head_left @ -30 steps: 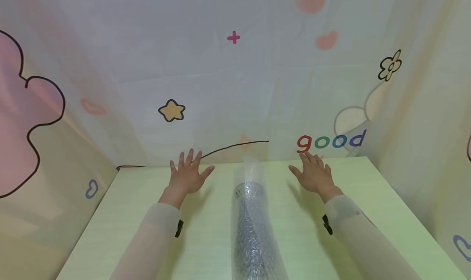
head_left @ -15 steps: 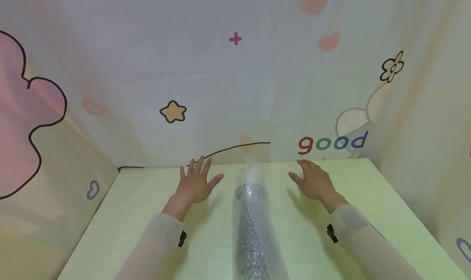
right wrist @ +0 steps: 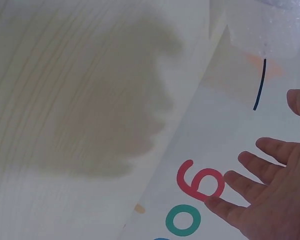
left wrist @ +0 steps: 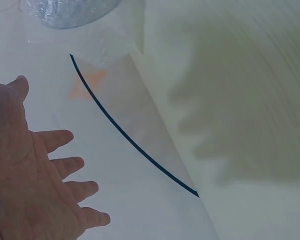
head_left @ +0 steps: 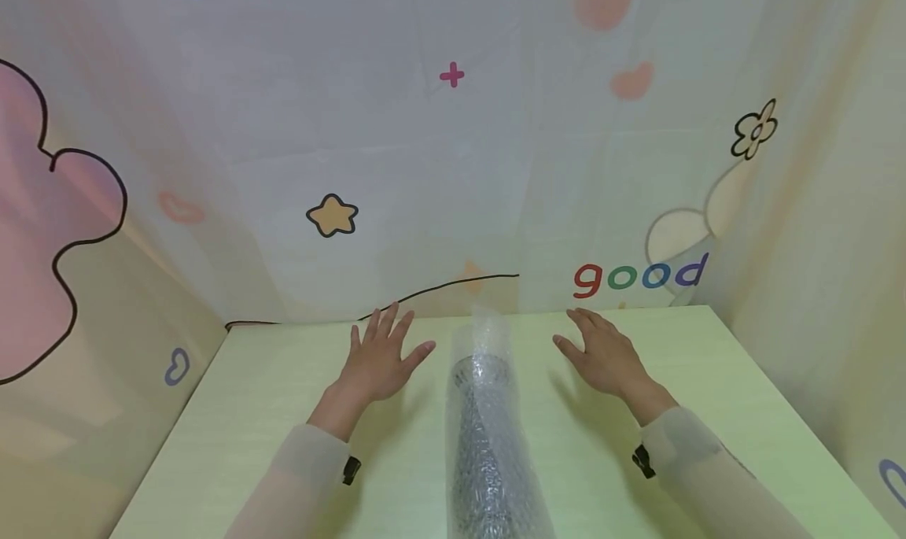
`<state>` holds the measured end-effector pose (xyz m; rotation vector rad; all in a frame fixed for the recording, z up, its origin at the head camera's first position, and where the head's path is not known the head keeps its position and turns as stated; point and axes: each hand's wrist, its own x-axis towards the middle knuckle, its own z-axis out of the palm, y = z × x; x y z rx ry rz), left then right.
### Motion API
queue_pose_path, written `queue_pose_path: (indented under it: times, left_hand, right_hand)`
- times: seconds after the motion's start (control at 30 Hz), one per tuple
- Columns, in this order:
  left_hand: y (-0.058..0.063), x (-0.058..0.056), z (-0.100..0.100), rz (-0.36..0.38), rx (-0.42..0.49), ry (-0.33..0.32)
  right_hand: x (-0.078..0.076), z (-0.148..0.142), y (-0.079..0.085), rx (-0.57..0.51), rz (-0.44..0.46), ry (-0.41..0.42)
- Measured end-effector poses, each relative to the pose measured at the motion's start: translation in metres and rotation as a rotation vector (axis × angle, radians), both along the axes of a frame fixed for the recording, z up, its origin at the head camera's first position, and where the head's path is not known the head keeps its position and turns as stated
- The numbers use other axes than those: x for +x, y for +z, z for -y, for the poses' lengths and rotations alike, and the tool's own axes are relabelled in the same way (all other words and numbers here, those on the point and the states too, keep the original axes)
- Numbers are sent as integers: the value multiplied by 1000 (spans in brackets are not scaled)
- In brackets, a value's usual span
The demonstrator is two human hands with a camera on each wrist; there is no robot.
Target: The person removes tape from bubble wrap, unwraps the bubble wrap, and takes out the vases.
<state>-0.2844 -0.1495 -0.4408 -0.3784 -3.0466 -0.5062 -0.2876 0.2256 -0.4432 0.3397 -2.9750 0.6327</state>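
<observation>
In the head view a tall, round object in clear bubble wrap (head_left: 487,444) stands at the middle of the table, its lower end cut off by the frame. The wrap hides what it is, and its loose top sticks up past the object. My left hand (head_left: 378,362) hovers to its left, fingers spread and holding nothing. On the other side my right hand (head_left: 605,358) is held over the table, fingers extended, also holding nothing. Both wrist views show the bare palms, with part of the bubble wrap (left wrist: 80,12) at the top edge.
The pale green table (head_left: 248,413) ends at a printed cloth backdrop (head_left: 396,130). More of this cloth hangs on both sides. Printed coloured letters (head_left: 640,275) show behind my right hand. A dark strap piece sits under each sleeve cuff (head_left: 318,452).
My left hand has moved right, towards the wrapped object, and slightly nearer me. My right hand has drawn back a little from the backdrop. The wrapped object stays in place.
</observation>
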Motion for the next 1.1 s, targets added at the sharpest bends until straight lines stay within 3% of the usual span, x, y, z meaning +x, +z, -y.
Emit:
queue_pose_path:
  times: [0.13, 0.3, 1.1]
  left_hand:
    - [5, 6, -3, -23, 28, -16]
    - [3, 10, -4, -35, 54, -21]
    - [0, 28, -8, 26, 136, -81]
  right_hand:
    - [3, 3, 0, -10, -11, 12]
    - [8, 6, -1, -22, -20, 22]
    - [24, 15, 13, -160, 10, 51]
